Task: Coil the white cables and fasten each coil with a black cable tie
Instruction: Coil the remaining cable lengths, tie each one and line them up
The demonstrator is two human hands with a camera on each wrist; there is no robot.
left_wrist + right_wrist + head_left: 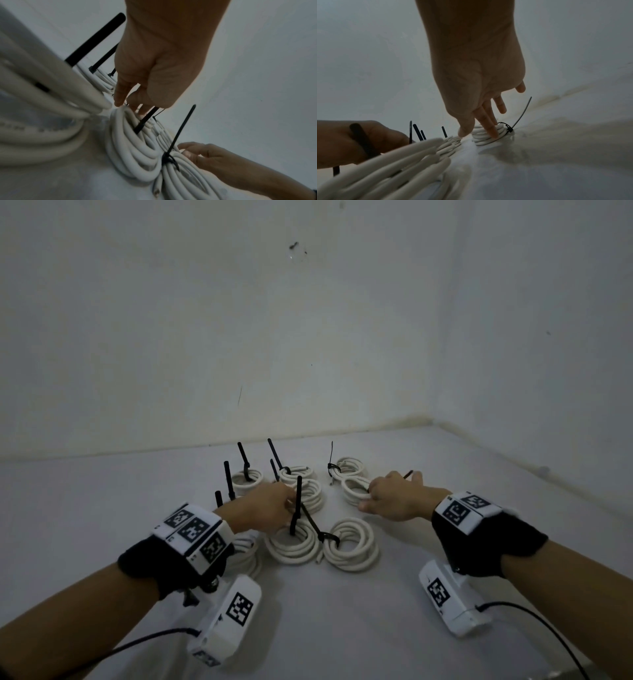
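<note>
Left wrist view, blurred unreadable print on white cable coil (39,129), left hand (154,75) fingers pinching black tie (145,120), right hand (481,81) fingers straight.

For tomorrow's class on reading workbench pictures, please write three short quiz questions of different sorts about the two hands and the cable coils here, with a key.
1. True or false: the left hand rests flat on bare table, away from every coil.
2. Which does the right hand touch? A) a coil of white cable B) a wall C) scissors
3. Fill in: the ties sticking up from the coils are ____ in colour.

Key: 1 false, its fingers are down among the coils beside a tie; 2 A; 3 black.
</note>
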